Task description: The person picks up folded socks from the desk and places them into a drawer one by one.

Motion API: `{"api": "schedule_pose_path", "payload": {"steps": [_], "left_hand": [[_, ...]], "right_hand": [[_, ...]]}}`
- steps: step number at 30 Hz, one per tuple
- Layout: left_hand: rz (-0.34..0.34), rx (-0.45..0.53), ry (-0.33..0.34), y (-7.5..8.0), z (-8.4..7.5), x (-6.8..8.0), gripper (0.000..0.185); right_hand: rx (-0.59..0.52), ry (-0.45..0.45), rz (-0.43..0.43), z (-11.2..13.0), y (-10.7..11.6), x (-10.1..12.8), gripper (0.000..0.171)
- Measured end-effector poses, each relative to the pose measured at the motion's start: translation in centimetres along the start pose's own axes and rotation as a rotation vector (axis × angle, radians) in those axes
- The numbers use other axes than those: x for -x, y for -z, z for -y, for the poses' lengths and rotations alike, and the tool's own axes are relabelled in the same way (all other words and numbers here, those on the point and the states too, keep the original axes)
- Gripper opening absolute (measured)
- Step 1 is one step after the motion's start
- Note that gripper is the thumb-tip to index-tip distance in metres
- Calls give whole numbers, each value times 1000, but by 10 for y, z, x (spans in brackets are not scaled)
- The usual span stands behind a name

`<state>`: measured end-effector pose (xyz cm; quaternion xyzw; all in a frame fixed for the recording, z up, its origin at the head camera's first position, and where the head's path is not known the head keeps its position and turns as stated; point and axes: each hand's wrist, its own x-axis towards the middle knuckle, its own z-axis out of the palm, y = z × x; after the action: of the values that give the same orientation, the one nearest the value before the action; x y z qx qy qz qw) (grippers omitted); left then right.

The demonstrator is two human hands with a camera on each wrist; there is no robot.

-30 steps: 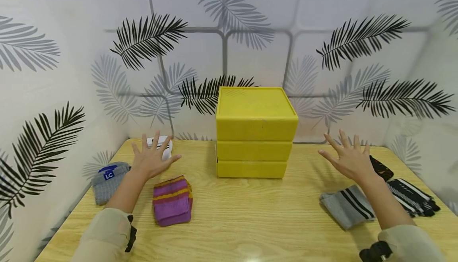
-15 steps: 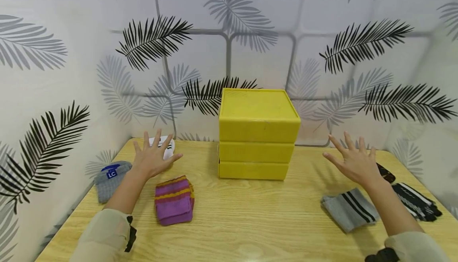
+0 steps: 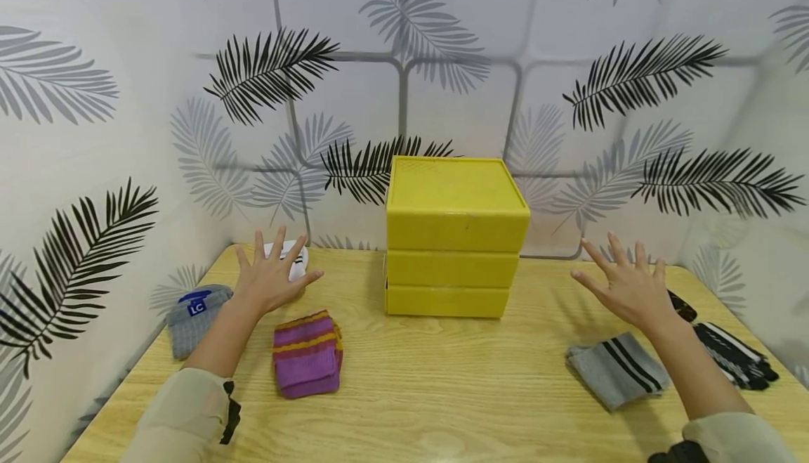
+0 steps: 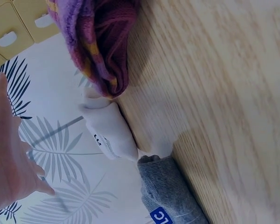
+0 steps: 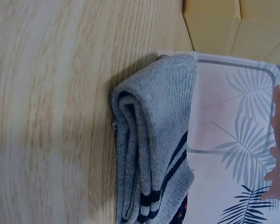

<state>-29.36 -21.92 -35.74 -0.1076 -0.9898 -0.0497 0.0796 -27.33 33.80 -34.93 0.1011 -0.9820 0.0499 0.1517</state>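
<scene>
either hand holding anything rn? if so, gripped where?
Nothing is held. The left hand and right hand both hover with fingers spread above the table, on either side of the yellow drawer box, touching no sock.

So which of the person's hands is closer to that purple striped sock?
The left hand. It hovers open just behind the purple striped sock, toward the wall. The right hand is far across the table, beyond the yellow drawer box, above a grey sock.

Centre frame, the yellow drawer box [image 3: 454, 238] shows smooth matt plastic on a pale wood-grain desk [image 3: 442, 393] with a slight sheen, while the purple striped sock [image 3: 307, 354] and grey striped sock [image 3: 616, 375] look soft ribbed knit cloth.
</scene>
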Motion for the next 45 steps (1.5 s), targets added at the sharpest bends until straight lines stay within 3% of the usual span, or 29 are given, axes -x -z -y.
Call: {"api": "schedule_pose_path", "payload": {"steps": [16, 22, 28, 37, 41, 45], "left_hand": [[28, 5, 7, 7, -5, -1, 84], [-30, -22, -37, 23, -15, -8, 83], [-90, -40, -126, 43, -38, -22, 84], [-176, -42, -301, 75, -95, -45, 84], [-193, -77, -416, 74, -119, -55, 78], [-251, -87, -529, 66, -134, -64, 70]], "right_hand": [[21, 8, -1, -1, 5, 0, 69], [0, 4, 14, 4, 20, -8, 69], [15, 56, -30, 29, 48, -23, 69], [20, 253, -102, 110, 76, -51, 67], [43, 315, -112, 139, 69, -59, 66], [32, 335, -120, 156, 57, -63, 64]]}}
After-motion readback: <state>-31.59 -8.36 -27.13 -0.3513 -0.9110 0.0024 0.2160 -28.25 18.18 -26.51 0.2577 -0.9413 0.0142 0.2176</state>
